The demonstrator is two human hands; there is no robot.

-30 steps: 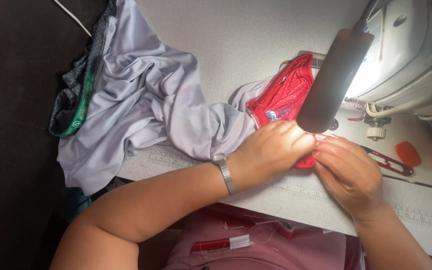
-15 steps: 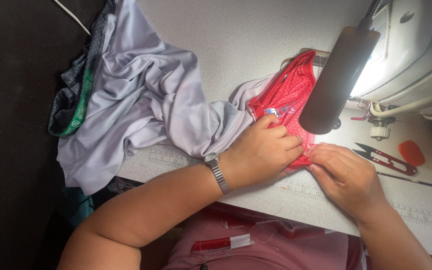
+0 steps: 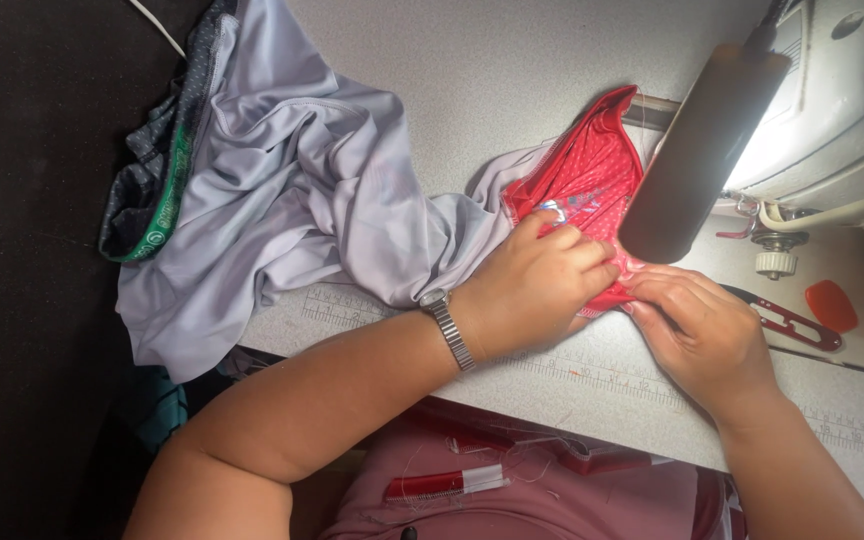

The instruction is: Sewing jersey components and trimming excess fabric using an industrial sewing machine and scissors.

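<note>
A red dotted fabric piece [image 3: 592, 180] lies on the grey table, joined to a large pale grey garment [image 3: 282, 200] bunched to its left. My left hand [image 3: 537, 285], with a metal watch band at the wrist, presses down on the red fabric's lower edge with curled fingers. My right hand [image 3: 697, 325] pinches the same edge just to the right, fingertips touching the left hand's. A dark cylindrical lamp head [image 3: 697, 150] hangs above and hides part of the red fabric.
A white sewing machine [image 3: 842, 110] stands at the top right, its presser foot [image 3: 774, 262] below. Red-handled thread snips [image 3: 792, 322] and a small orange piece [image 3: 832, 305] lie right of my right hand. A dark and green waistband [image 3: 152, 190] hangs at the left edge.
My left hand slid left and up over the red fabric, then settled on its lower edge. My right hand shifted slightly left with it. The grey garment stayed put.
</note>
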